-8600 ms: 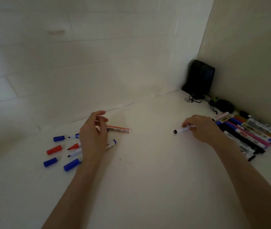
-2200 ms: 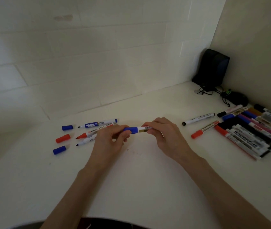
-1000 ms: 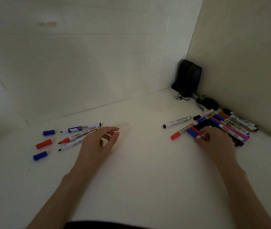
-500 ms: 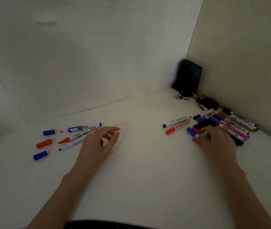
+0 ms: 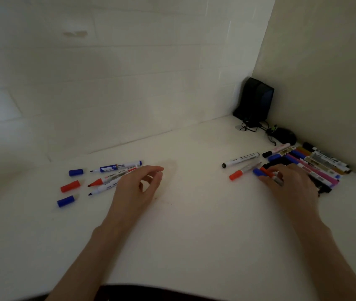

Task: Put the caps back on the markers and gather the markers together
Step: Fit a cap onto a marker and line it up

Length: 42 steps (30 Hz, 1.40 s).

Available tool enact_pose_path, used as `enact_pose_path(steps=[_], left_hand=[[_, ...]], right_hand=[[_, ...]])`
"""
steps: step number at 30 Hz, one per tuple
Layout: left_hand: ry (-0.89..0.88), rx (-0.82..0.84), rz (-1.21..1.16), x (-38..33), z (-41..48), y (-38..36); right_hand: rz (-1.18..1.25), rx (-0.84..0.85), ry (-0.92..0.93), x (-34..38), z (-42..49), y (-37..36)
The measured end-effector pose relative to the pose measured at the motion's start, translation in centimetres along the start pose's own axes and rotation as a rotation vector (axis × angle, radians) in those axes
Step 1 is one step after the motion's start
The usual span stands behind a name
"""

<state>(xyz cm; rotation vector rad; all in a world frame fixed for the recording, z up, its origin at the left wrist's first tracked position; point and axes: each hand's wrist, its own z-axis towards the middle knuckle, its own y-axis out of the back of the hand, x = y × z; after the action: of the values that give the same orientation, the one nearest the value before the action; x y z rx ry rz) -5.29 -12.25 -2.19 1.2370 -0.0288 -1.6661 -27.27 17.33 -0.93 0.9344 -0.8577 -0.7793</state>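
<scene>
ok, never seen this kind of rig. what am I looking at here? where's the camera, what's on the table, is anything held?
There is no machine. A person works with two bare hands, and the single camera sits on their head, looking forward and down.

On the white table, the left hand is open and holds nothing. It is by the ends of three uncapped markers, and three loose caps, two blue and one red, lie further left.

The right hand rests its fingers on a blue-capped marker at the edge of a row of capped markers along the right wall. I cannot tell whether it grips it.

A black speaker stands in the corner.
</scene>
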Motion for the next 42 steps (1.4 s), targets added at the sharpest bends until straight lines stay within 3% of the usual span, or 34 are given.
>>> enact_pose_path(steps=[4,7,14,17,20,25,32,42], left_hand=[[-0.066,0.040,0.074,-0.6,-0.5,0.1],[-0.086,0.049,0.119,-0.5,-0.6,1.4],[0.021,-0.030,0.230,2.3,-2.2,6.7],[0.080,-0.142,0.384,4.3,-3.2,10.0],[0.177,-0.129,0.559,6.5,-4.3,13.3],[0.311,0.002,0.688,8.1,-5.3,14.9],[0.257,-0.032,0.297,5.9,-4.5,12.4],[0.193,0.069,0.142,2.6,-2.0,7.3]], right_hand=[[-0.049,-0.159,0.220,3.3,0.3,-1.1],[0.037,-0.182,0.357,6.8,0.6,-2.0],[0.285,-0.075,0.644,18.6,-0.3,-5.9],[0.378,0.050,0.788,23.6,-1.2,-7.8],[0.413,0.112,0.934,27.1,-2.1,-9.6],[0.394,0.140,0.947,28.9,-3.0,-11.5],[0.442,0.143,0.923,26.3,-2.8,-9.8],[0.445,0.077,0.859,20.3,-1.8,-6.8]])
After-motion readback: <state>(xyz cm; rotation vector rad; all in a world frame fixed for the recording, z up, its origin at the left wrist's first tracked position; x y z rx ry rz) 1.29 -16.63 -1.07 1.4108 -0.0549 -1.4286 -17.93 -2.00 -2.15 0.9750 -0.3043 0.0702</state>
